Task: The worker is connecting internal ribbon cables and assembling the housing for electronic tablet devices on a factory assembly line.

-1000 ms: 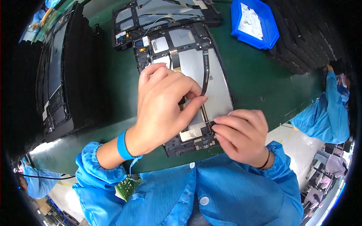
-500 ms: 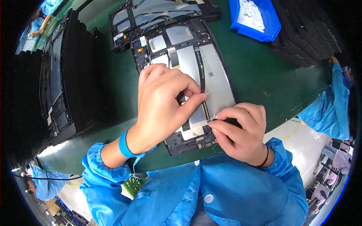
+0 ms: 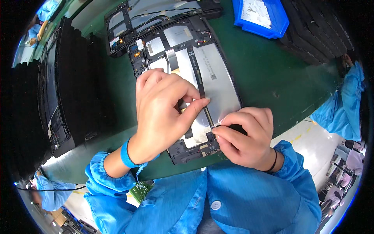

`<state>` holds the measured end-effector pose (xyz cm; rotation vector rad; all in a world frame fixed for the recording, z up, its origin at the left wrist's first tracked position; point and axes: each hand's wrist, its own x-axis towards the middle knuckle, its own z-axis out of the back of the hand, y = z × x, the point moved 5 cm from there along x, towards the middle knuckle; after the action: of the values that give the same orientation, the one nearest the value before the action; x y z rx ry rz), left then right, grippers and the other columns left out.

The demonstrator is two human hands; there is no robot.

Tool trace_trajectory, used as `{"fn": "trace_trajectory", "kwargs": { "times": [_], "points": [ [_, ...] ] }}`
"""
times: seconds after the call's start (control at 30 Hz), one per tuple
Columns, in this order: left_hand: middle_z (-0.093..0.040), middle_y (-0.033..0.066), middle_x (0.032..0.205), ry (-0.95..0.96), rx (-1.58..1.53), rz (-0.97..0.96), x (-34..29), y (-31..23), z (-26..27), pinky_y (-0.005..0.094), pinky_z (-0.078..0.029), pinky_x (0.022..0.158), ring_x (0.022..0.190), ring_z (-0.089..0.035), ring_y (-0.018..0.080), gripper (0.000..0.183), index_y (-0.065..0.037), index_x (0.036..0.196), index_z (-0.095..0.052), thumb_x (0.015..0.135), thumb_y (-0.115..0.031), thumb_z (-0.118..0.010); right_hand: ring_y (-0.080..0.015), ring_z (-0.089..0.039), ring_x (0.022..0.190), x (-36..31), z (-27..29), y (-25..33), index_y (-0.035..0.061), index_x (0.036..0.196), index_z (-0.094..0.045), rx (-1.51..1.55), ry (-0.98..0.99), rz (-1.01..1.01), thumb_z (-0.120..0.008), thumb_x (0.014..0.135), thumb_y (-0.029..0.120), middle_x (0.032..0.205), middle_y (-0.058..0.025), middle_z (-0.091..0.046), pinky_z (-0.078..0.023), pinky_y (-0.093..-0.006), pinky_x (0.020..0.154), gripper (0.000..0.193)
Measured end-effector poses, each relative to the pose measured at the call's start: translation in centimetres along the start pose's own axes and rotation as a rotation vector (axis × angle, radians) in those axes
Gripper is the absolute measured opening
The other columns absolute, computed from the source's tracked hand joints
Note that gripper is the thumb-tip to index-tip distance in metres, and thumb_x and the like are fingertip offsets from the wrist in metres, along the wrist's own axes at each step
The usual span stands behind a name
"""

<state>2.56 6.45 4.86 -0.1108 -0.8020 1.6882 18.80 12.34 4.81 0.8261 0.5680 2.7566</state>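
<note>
An opened tablet-like device [image 3: 180,156] with a black frame lies slanted on the green work surface. Silver battery panels [image 3: 219,87] fill most of it. Along its middle runs a narrow black flat ribbon cable [image 3: 197,74]. Thumb and forefinger of my left hand [image 3: 161,107] are pinched on this cable about halfway down. At the cable's near end, by the small circuit board [image 3: 210,149], my right hand [image 3: 247,136] has its fingertips pressed together. Its fingers hide whatever is between them. A blue band circles my left wrist.
Beyond the device lies another opened black unit [image 3: 163,13]. A blue bin [image 3: 260,32] holding white pieces stands at the far right, beside stacked black panels [image 3: 317,31]. More dark units stand upright on the left [image 3: 83,85]. Other people in blue sleeves are at the edges.
The device, cable and my left hand appear slightly further left in view, along with the bin and the unit behind. Both hands keep their pinched poses on and near the cable.
</note>
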Motion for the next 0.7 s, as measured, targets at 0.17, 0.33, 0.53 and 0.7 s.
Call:
{"fn": "trace_trajectory", "kwargs": {
  "times": [0.17,0.33,0.53,0.7],
  "points": [
    [-0.055,0.0007,0.065,0.003,0.007,0.004,0.03,0.08,0.1,0.0374,-0.035,0.085,0.075,-0.053,0.0226,0.026,-0.009,0.062,-0.057,0.065,-0.018,-0.081,-0.0161,-0.055,0.083,0.05,-0.15,0.04,0.0186,0.086,-0.067,0.0,0.008,0.001,-0.074,0.064,0.016,0.09,0.0068,-0.061,-0.036,-0.0332,0.071,0.023],
    [-0.055,0.0001,0.065,-0.002,-0.008,0.002,0.01,0.14,0.1,0.0366,-0.035,0.084,0.073,-0.051,0.0219,0.026,-0.01,0.061,-0.057,0.064,-0.018,-0.082,-0.0163,-0.055,0.083,0.17,-0.1,0.14,0.0182,0.086,-0.068,0.005,0.017,-0.005,-0.074,0.064,0.015,0.09,0.0063,-0.061,-0.036,-0.0335,0.071,0.023],
    [-0.055,0.0,0.065,-0.012,-0.007,-0.005,0.01,0.28,0.07,0.0365,-0.035,0.083,0.073,-0.051,0.0219,0.025,-0.01,0.062,-0.057,0.064,-0.018,-0.081,-0.0162,-0.055,0.082,0.2,-0.24,0.09,0.0176,0.085,-0.068,0.006,0.014,-0.005,-0.074,0.064,0.015,0.089,0.0059,-0.061,-0.036,-0.0335,0.071,0.023],
    [-0.055,-0.0002,0.065,-0.018,-0.004,0.0,0.16,0.31,0.06,0.0368,-0.035,0.084,0.073,-0.052,0.022,0.024,-0.01,0.062,-0.058,0.064,-0.017,-0.081,-0.0188,-0.059,0.094,0.41,-0.28,0.21,0.0148,0.084,-0.067,-0.041,0.04,0.044,-0.072,0.066,0.015,0.1,0.0025,-0.064,-0.038,-0.0333,0.075,0.019]
  ]
}}
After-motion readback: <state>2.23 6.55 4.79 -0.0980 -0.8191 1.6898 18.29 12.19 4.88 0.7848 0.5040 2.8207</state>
